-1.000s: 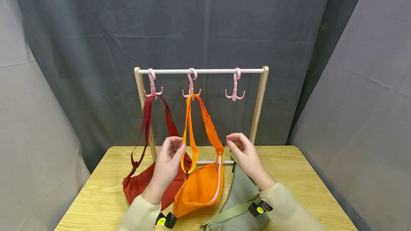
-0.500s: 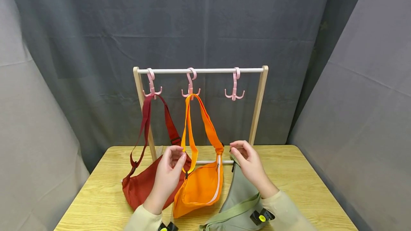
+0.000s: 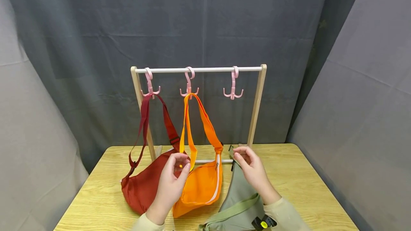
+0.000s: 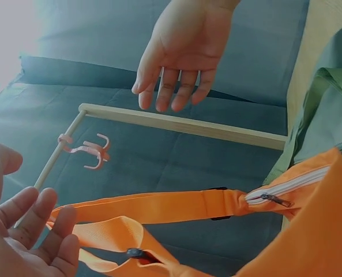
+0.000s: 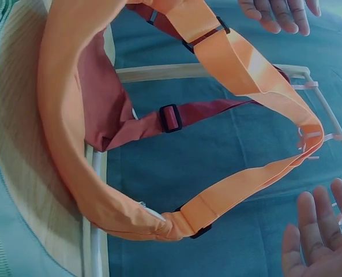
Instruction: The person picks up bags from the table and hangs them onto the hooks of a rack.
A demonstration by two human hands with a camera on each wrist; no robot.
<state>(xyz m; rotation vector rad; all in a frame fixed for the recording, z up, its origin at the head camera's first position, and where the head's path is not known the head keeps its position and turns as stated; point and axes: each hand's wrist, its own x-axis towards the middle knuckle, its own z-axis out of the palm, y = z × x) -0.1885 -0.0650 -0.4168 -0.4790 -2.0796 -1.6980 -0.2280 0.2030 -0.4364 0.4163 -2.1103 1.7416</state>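
An orange bag [image 3: 202, 184] hangs by its strap from the middle pink hook [image 3: 188, 83], its bottom low by the tabletop. My left hand [image 3: 171, 183] is before its left side, fingers loosely bent around nothing; in the left wrist view the left hand [image 4: 35, 231] is beside the orange strap [image 4: 147, 208]. To the right, my right hand [image 3: 253, 170] is over the upper end of a grey-green bag [image 3: 237, 191] lying on the table. In the right wrist view the right hand [image 5: 323, 231] has relaxed, spread fingers. A dark red bag [image 3: 144, 188] hangs from the left hook [image 3: 149, 83].
A rack with a white bar [image 3: 208, 70] and wooden posts [image 3: 257, 106] stands at the back of the wooden table [image 3: 298, 188]. A third pink hook [image 3: 233, 83] on its right bears nothing. Grey cloth [image 3: 257, 17] surrounds the table.
Both hands have come down: the left from beside the orange strap to before the orange bag, the right closer to the grey-green bag. The bags stay in place; the head view has shifted slightly.
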